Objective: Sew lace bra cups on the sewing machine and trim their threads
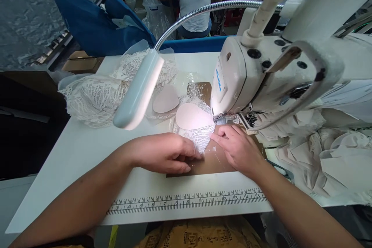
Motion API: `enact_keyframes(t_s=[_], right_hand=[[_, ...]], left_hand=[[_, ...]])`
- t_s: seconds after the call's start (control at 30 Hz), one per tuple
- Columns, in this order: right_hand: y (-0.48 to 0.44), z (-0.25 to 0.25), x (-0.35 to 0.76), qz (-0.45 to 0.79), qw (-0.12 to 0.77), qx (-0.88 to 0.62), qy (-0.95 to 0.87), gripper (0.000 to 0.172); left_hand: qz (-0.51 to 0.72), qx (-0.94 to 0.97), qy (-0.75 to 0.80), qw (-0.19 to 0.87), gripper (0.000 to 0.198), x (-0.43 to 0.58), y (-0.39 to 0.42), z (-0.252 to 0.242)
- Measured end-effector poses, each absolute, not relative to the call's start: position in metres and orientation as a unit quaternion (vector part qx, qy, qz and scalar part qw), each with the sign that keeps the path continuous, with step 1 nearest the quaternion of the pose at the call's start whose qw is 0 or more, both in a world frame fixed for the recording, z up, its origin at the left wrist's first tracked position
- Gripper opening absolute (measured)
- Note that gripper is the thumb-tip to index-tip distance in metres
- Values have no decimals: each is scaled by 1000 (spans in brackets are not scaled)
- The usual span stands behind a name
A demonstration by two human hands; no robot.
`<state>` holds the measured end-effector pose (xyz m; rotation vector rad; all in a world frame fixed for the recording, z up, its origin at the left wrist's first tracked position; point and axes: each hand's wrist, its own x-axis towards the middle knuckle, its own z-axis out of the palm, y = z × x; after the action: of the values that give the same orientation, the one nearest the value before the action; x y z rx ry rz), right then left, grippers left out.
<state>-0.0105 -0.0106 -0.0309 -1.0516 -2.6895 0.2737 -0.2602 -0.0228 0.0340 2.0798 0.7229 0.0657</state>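
Note:
A piece of white lace (200,138) with a smooth pale pink pad (193,116) on it lies at the needle of a white sewing machine (232,73). My left hand (174,153) is closed, its curled fingers pressing on the lace's near corner; its thumb is apart from the lace. At the lace's right edge, just before the needle, my right hand (240,147) has its fingers bent together, with the index fingertip on the fabric. Brown tape (215,159) covers the surface beneath both hands. A second lace piece with a pink pad (165,99) lies just left, joined or overlapping; I cannot tell which.
A lamp (139,89) on a bendy arm hangs over the white table (87,155). Heaped lace (93,97) lies at left, stacked pale fabric pieces (314,159) at right. A ruler strip (186,201) runs along the front edge. Another person (194,0) sits beyond.

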Motion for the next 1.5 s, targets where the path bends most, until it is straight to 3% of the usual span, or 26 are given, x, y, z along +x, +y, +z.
enact_keyframes(t_s=[0.1,0.2,0.27,0.4,1.1,1.5], right_hand=[[-11,-29,-11,109,120,-366,-916,48],[-11,-28,-10,123,108,-372,-914,48],[-12,-28,-10,122,102,-372,-915,47],[-14,-30,-8,115,107,-368,-916,48],[-12,-30,-14,51,89,-453,-885,43],[-14,-33,3,117,119,-302,-938,34]], left_hand=[[91,846,302,430,25,-255,-19,34],[169,882,349,266,26,-247,-10,18],[181,905,335,187,27,-242,-4,1],[152,930,311,127,34,-239,-1,-26],[97,921,374,47,41,-226,-7,-26],[174,927,305,129,32,-245,-7,-27]])
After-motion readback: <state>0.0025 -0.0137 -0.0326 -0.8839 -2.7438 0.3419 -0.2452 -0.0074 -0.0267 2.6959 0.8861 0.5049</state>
